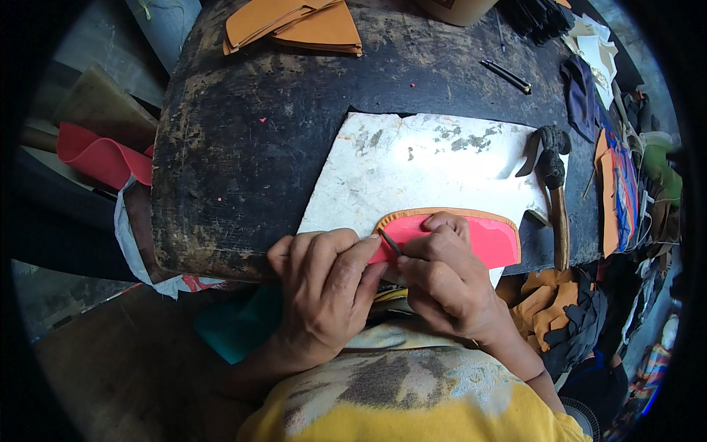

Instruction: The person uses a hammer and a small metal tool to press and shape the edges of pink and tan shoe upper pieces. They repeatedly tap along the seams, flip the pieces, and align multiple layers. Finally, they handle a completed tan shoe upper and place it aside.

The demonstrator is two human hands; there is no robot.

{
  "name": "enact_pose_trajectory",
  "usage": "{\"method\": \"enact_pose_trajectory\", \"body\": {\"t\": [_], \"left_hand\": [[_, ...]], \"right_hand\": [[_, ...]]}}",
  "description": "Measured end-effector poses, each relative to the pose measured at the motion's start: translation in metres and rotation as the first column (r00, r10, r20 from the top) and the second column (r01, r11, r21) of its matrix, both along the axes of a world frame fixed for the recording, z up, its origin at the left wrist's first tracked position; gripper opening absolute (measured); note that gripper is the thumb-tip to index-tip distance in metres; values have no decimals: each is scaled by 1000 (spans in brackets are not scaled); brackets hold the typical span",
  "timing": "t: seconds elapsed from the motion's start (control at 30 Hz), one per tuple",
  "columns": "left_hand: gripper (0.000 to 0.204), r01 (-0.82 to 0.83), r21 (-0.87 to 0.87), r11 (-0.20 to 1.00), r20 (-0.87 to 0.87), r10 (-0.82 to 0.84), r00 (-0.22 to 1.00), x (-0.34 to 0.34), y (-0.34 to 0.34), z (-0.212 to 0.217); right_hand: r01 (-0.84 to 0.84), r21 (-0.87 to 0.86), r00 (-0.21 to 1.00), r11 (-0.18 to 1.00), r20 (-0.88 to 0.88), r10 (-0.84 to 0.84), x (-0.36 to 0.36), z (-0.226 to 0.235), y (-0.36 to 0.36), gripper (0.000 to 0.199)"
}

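At the bottom of the frame the two hands sit close together, almost touching. The left hand (324, 283) closes its fingers around a thin dark tool (389, 241), whose tip meets the edge of the pink piece (482, 239). The right hand (445, 276) lies flat on this piece and presses it down with the fingertips; it does not clamp anything.

The pink piece is in the lower centre, at the near edge of the white slab (427, 166). It is a smooth, curved, half-oval shape with a narrow tan border along its upper edge. In my judgement, the work goes well when the pressing fingers stay just beside the tool tip, so that the soft material does not slide or wrinkle, and when the tool follows the border in short, light moves.

The slab is pale, stained and glossy, with a chipped outline. Under it, the dark workbench (243, 147) is worn and scratched. At the right of the slab lies a hammer (554, 184) with a wooden handle. At the upper centre, folded tan leather sheets (309, 26) make a flat pile.
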State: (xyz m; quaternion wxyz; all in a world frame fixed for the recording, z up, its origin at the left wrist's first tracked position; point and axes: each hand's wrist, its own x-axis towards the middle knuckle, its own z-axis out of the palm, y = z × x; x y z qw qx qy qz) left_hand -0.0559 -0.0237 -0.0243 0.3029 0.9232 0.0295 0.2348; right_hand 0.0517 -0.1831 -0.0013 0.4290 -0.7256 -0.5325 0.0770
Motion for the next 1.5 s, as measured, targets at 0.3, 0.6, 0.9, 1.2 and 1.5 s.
{"method": "enact_pose_trajectory", "body": {"t": [0.3, 0.6, 0.9, 1.2, 1.5], "left_hand": [[30, -99, 63, 993, 36, 97, 995, -4, -5, -3], [33, -79, 64, 995, 88, 73, 993, -3, -6, -8], [29, -49, 67, 997, 80, 44, 996, -5, -4, -8], [34, -114, 15, 993, 67, 112, 991, -7, -5, -9], [29, -89, 23, 996, 85, 86, 993, -6, -4, -8]], "right_hand": [[48, -19, 998, 999, 50, -47, -3, -1, 1, 34], [20, 12, 999, 1000, -45, -19, 2, 0, -1, 29], [9, 4, 999, 1000, -43, -8, 2, 0, 1, 29], [17, -6, 1000, 1000, 0, -17, 1, 0, 2, 27], [-21, -32, 999, 999, -30, 21, 3, 2, 0, 26]]}}
